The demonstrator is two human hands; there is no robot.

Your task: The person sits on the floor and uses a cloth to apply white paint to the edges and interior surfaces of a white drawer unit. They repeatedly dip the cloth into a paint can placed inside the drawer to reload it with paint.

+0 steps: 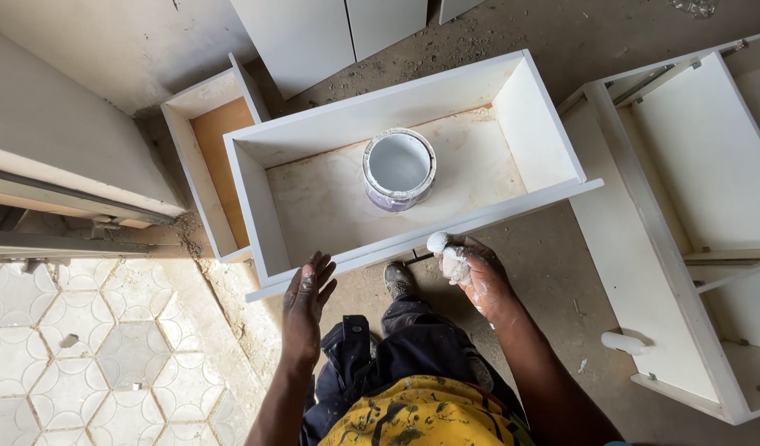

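1. Right hand [472,277] is closing round a paint-caked white wad [448,258]; left hand [306,299] is lying flat and empty by the drawer [413,239] front.
2. Paint tin [399,168] is sitting mid-frame in the drawer, whose walls are looking white already while the base is showing bare wood.

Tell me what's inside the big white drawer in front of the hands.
Inside the large white drawer stands one open paint can holding white paint, on the bare, paint-smeared plywood bottom. Nothing else shows there. The can hides the wood directly beneath it.
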